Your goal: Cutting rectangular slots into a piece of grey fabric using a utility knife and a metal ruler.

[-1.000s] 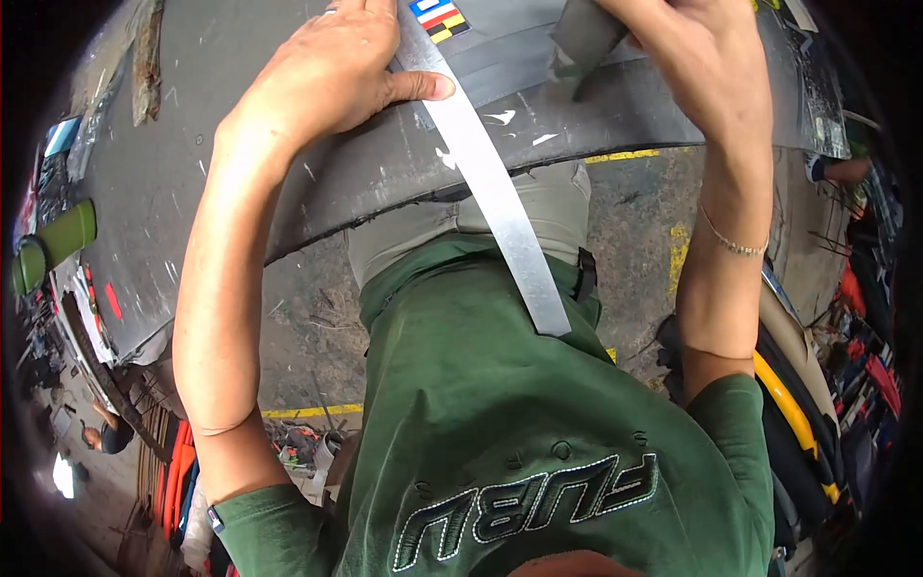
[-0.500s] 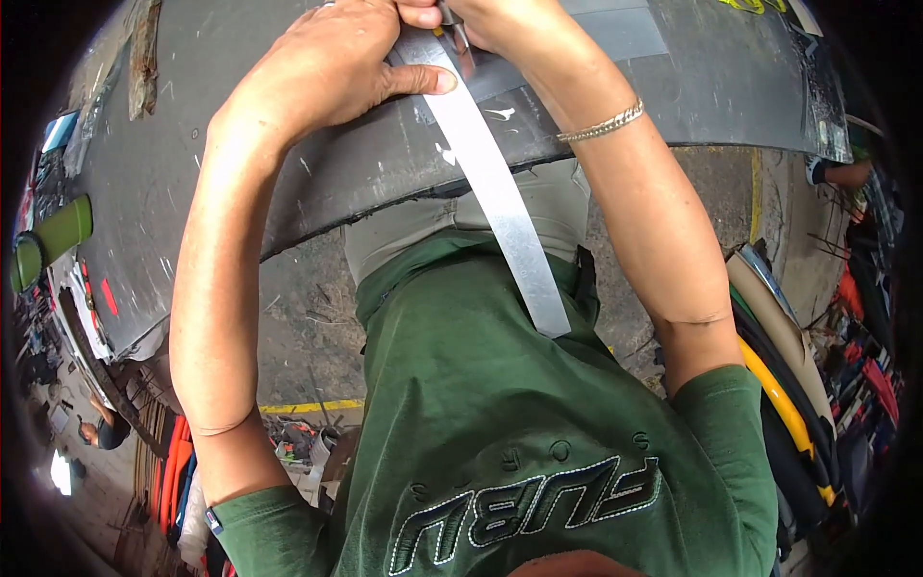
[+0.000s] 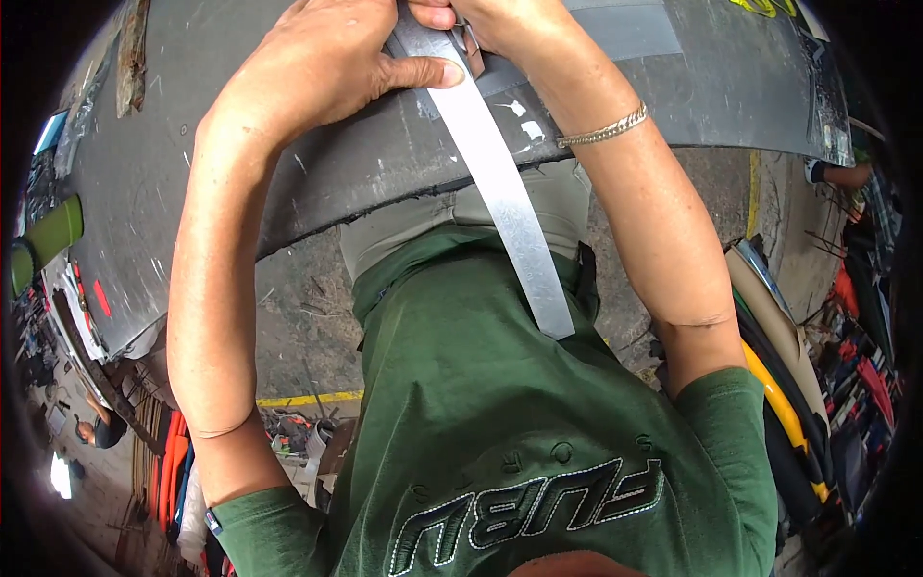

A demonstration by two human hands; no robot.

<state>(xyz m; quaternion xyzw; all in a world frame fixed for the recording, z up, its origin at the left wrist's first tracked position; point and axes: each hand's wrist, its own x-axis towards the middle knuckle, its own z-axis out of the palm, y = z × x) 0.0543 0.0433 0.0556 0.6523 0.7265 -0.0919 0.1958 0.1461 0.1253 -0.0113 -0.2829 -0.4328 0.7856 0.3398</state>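
A long, flat metal straightedge (image 3: 519, 240) slants from the dark worktable (image 3: 356, 183) over its near edge and ends in front of my green shirt. My left hand (image 3: 332, 53) bears on its far part, with the thumb laid across the metal; the other fingers are mostly hidden or cut off by the upper edge. Close beside it, my right hand (image 3: 514, 24) has its fingers curled round a slim metallic tool (image 3: 471, 50), held along the straightedge's right side. The tool's far end is out of sight, so I cannot make out its exact kind.
A smooth grey sheet (image 3: 630, 34) lies on the table right of my hands. White scraps or marks (image 3: 524, 120) show near the edge. A green roll (image 3: 53, 236) is at the far left. Long coloured pieces (image 3: 774, 385) stand at the right. Another person (image 3: 101, 428) is at lower left.
Both hands and the straightedge have shifted slightly to the right in the picture. More of the metallic tool and of the white marks shows now. The hold looks the same.
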